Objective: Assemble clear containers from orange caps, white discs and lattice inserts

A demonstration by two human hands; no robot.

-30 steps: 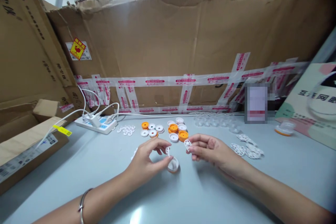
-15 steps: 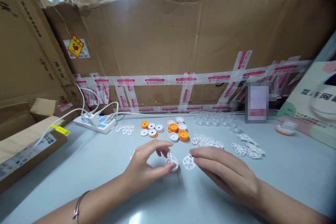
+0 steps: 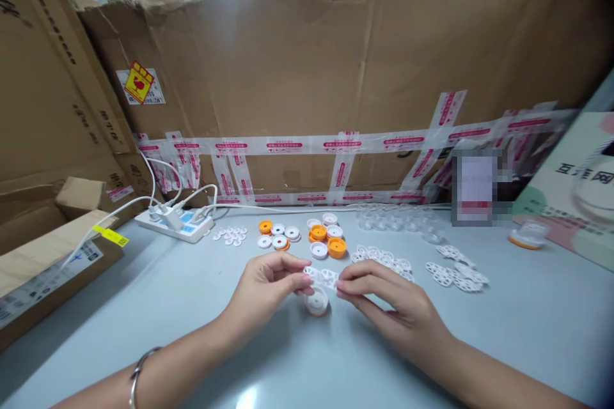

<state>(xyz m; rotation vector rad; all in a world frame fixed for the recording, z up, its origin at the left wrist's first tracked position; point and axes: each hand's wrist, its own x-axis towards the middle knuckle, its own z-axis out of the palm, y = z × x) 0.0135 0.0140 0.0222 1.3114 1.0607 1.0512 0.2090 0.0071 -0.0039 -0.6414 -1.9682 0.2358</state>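
Note:
My left hand pinches a small white openwork plastic piece between thumb and fingers. Close beside it, my right hand grips the edge of a white spoked plastic piece. The two pieces meet or overlap above the table; whether they are joined I cannot tell. Just below them stands a round white plastic cup, open side up, with a trace of orange at its base. Beyond my right hand lies a pile of white spoked pieces, partly covered by its fingers.
White and orange round caps sit in groups at the back. Small white discs lie near a power strip. Clear domes and more spoked pieces are on the right. A large cardboard box closes off the back.
My right hand has brought its spoked piece leftward and up against the piece in my left hand. My left hand has lifted its piece off the cup, and its fingers have closed more tightly.

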